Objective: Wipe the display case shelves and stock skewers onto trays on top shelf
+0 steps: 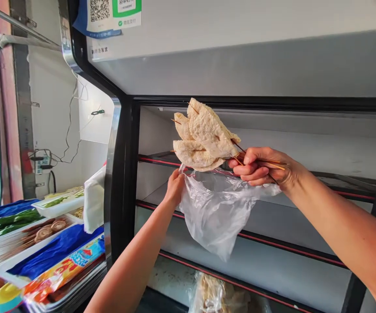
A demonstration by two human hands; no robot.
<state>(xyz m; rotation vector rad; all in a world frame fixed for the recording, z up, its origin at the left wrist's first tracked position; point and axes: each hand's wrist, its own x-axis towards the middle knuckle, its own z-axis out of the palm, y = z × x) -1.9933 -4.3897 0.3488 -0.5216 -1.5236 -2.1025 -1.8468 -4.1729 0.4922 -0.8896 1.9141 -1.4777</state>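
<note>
My right hand (261,165) is wrapped round the thin sticks of several skewers. Pale, rough-textured flat pieces of food (204,132) are threaded on them and fan out to the left, with stick tips poking through. Below hangs a clear plastic bag (219,213), its top edge gathered in the closed fingers of my left hand (175,187). The bag sags under the skewers and looks limp. Part of its rim reaches to the underside of my right hand; whether those fingers also grip it I cannot tell.
An open display cabinet with red-edged shelves (292,248) stands ahead. On its bottom level lies a wrapped bag of pale food (219,293). To the left are trays with green vegetables (18,221) and skewers (21,243), a colourful packet (70,265) and a white cloth (94,200).
</note>
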